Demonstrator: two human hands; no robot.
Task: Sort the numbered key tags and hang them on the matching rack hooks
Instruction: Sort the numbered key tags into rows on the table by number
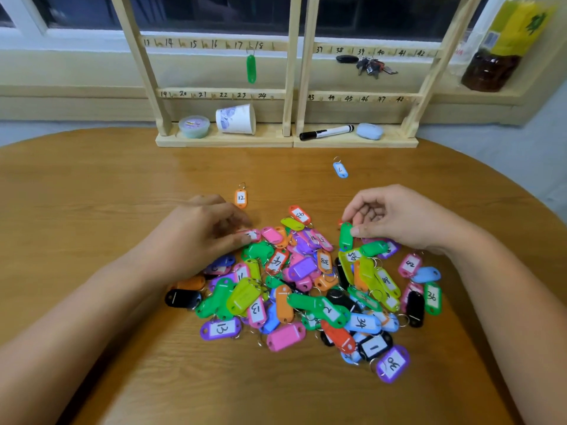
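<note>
Tags: a loose pile of tags [294,280] is heaped on the table [92,185] between the two hands, with numbers shown on some and hidden on others.
Rack: the rack [291,72] is stood at the table's far edge, well apart from the pile; one hung tag [251,68] is seen by hooks 17 and 18.
Set aside: an orange tag [241,197] marked 12 and a blue tag [340,169] are laid singly beyond the pile.
Right hand: the right hand [395,219] is closed in a pinch on a green tag [346,239] at the pile's far right edge, the thumb pressed to its side.
Left hand: the left hand [196,237] is laid over a pink tag [252,235] at the far left edge; because of blur it cannot be told whether the tag is gripped.
Handling: the tags are judged light, stiff and smooth, likely to slide and to snag by their rings. Each is best taken by the long edges of its plastic body, the ring being left free for the hook.
</note>
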